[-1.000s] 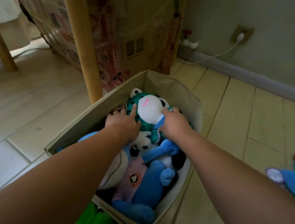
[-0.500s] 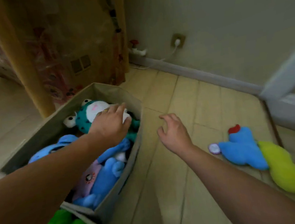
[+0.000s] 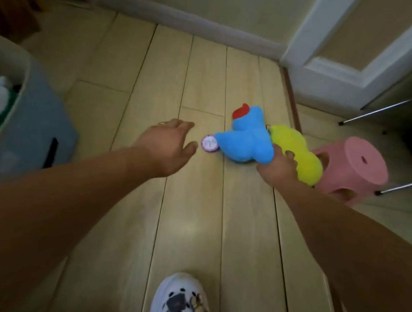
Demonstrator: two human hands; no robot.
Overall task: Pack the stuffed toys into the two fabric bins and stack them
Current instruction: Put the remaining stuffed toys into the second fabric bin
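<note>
A blue stuffed toy [image 3: 246, 138] with a red crest and a purple-white disc lies on the floor, touching a yellow stuffed toy [image 3: 294, 153] to its right. My right hand [image 3: 276, 167] grips where the two toys meet, fingers curled onto the yellow one. My left hand [image 3: 170, 144] hovers open just left of the blue toy's disc, not touching it. At the left edge stands a fabric bin [image 3: 28, 119] with blue, white and teal stuffed toys inside.
A pink plastic stool [image 3: 352, 167] stands right behind the yellow toy. Thin metal legs [image 3: 374, 111] of some furniture and a white door frame [image 3: 323, 65] are at the right. My white shoe [image 3: 178, 307] is on the wooden floor below.
The view swung right, away from the bin. My left hand left the toys in the bin and reached toward the blue toy. My right hand reached the yellow and blue toys and closed on them.
</note>
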